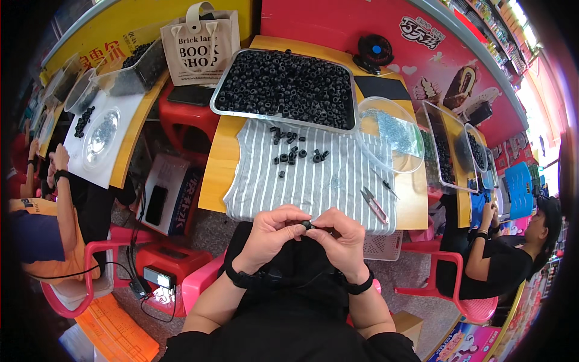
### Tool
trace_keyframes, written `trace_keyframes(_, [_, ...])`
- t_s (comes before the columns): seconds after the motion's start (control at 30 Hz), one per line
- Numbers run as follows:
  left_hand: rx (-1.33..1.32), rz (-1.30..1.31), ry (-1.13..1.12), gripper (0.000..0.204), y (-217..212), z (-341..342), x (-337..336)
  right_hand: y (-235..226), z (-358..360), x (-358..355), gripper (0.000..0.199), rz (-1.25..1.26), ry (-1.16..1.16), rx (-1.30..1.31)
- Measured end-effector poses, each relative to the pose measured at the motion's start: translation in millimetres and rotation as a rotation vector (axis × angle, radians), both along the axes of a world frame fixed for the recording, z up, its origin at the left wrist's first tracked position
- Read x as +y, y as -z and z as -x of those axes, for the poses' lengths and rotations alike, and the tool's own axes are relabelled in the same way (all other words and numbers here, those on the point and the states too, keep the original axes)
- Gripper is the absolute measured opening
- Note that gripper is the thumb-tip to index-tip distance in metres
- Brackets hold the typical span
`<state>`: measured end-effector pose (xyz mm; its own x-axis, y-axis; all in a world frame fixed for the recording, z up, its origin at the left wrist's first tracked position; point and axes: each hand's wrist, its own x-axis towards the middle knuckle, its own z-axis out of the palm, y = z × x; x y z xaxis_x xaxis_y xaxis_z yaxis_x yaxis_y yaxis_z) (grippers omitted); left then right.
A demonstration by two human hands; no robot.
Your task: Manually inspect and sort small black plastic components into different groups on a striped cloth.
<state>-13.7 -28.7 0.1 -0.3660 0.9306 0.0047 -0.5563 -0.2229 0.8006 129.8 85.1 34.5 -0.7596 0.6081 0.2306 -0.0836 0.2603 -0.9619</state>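
My left hand (270, 234) and my right hand (339, 239) meet just off the near edge of the table. Between their fingertips they pinch one small, round black part (307, 224), mostly covered by the fingers. Beyond them a grey-and-white striped cloth (271, 193) covers the tabletop. Several loose black parts (293, 155) lie on it, below a metal tray (289, 122) heaped with more black parts. Thread snips (375, 206) with reddish handles and a thin pointed tool (386, 184) rest on the cloth to the right. A clear round dish (373, 161) holds small transparent pieces.
A black fan (375, 53) and a dark flat sheet (382, 87) are behind the tray. A cloth bag (199, 39) stands at the back left. People work at tables left and right. A red stool (175, 265) with cables sits at lower left.
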Motion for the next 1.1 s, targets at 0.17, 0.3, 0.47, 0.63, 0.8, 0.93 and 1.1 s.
trace_keyframes(0.17, [0.066,-0.013,0.057,0.022,-5.1,5.8,-1.6,2.9,1.6,0.3,0.016,-0.052,-0.025,0.048])
trace_keyframes(0.3, [-0.007,-0.009,0.085,0.022,-1.5,6.9,-2.6,-0.8,5.5,1.8,0.018,-0.112,-0.048,0.088])
trace_keyframes(0.47, [-0.089,-0.016,0.107,0.021,-0.7,6.0,-2.4,-2.3,5.9,1.9,0.019,-0.193,-0.043,0.095])
trace_keyframes(0.63, [-0.07,-0.024,0.087,0.02,3.1,5.8,-1.9,-0.9,6.3,5.2,0.018,-0.356,-0.053,0.079])
trace_keyframes(0.8, [-0.059,-0.018,0.058,0.019,6.4,5.2,-2.9,-2.2,7.6,8.9,0.018,-0.498,-0.071,0.042])
trace_keyframes(0.93, [-0.039,0.006,0.056,0.017,6.5,4.6,-3.8,-5.9,8.2,9.4,0.018,-0.607,-0.08,0.026])
trace_keyframes(1.1, [-0.043,-0.003,0.081,0.017,10.3,6.4,-2.5,-2.7,9.5,13.1,0.018,-0.569,-0.108,0.055])
